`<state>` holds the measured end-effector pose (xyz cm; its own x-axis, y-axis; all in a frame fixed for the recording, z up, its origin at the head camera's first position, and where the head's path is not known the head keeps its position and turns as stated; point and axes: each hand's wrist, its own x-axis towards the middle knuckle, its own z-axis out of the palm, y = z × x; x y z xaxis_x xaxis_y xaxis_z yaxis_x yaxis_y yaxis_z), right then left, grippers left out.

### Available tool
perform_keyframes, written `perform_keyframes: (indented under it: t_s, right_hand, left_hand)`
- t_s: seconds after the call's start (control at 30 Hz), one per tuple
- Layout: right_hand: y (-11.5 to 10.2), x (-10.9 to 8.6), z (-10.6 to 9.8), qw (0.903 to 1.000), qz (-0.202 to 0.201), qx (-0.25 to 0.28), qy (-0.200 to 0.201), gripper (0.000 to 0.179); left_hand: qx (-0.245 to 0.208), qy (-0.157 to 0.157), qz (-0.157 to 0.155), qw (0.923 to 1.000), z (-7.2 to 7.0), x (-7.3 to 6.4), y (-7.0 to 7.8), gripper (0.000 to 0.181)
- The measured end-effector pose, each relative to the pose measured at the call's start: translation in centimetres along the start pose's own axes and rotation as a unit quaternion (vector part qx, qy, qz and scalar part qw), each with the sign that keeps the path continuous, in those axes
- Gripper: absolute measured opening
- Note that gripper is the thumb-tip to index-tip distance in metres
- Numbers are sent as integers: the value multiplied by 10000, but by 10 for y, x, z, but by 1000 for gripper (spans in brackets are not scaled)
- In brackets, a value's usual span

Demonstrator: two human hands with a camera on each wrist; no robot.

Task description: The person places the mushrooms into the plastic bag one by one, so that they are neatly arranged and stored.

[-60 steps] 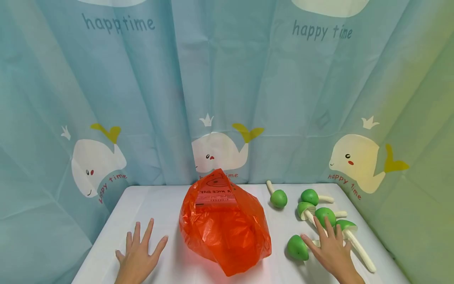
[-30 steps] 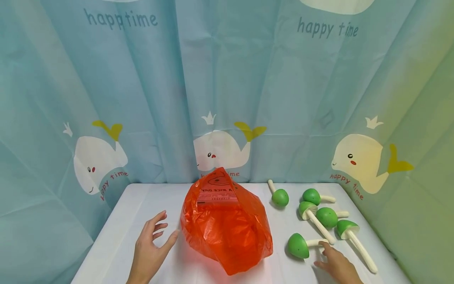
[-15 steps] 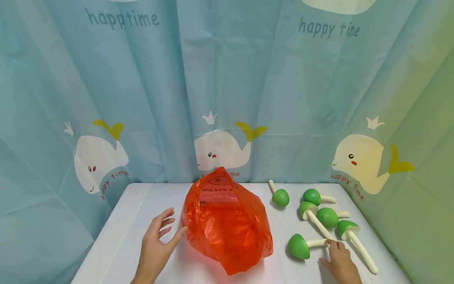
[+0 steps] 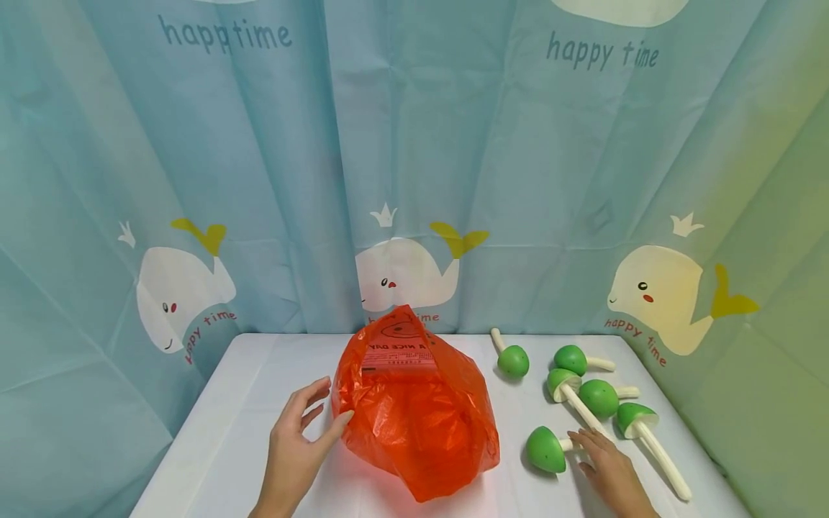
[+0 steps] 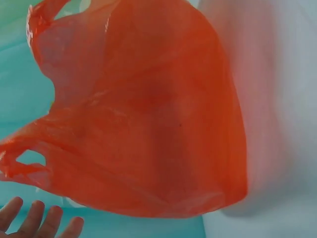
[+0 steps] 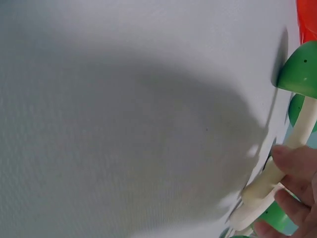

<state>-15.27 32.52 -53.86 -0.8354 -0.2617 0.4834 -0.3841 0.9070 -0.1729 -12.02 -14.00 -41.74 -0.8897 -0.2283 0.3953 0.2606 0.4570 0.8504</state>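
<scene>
An orange-red plastic bag (image 4: 414, 424) stands on the white table with its mouth gaping. My left hand (image 4: 294, 439) is at the bag's left side, thumb overlapping the rim, fingers loosely bent; in the left wrist view, its fingers (image 5: 52, 220) are spread below the bag's handle. My right hand (image 4: 609, 460) reaches over the stem of the nearest toy mushroom (image 4: 546, 451), which lies on its side with its green cap leftward. The right wrist view has the thumb (image 6: 286, 154) overlapping the pale stem (image 6: 302, 124), fingers apart from it; part of the stem is hidden.
Several more green-capped mushrooms lie at the right, including one (image 4: 599, 398) beyond my right hand and one (image 4: 637, 421) near the right edge. Another mushroom (image 4: 513, 361) lies behind the bag's right side. A blue whale-print curtain (image 4: 414, 165) borders the table (image 4: 272, 360).
From hovering flat, my left hand has moved right to the bag's side and turned. My right hand drew back to the near mushroom's stem end, then shifted slightly left along the stem.
</scene>
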Motion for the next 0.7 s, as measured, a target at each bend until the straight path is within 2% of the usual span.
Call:
perform_keyframes:
  t_s: [0.13,0.37,0.7]
  right_hand:
    - [-3,0,1,10000,32,63,-60,54]
    - [-3,3,-3,9996,135,-2,-258,40]
    - [-2,1,1,9997,-219,68,-8,37]
  left_hand:
    - [100,-1,-33,9999,2,-1,5,53]
    - [-24,19,39,10000,6,-3,9,54]
    - [174,162,17,9997,12,-4,9,51]
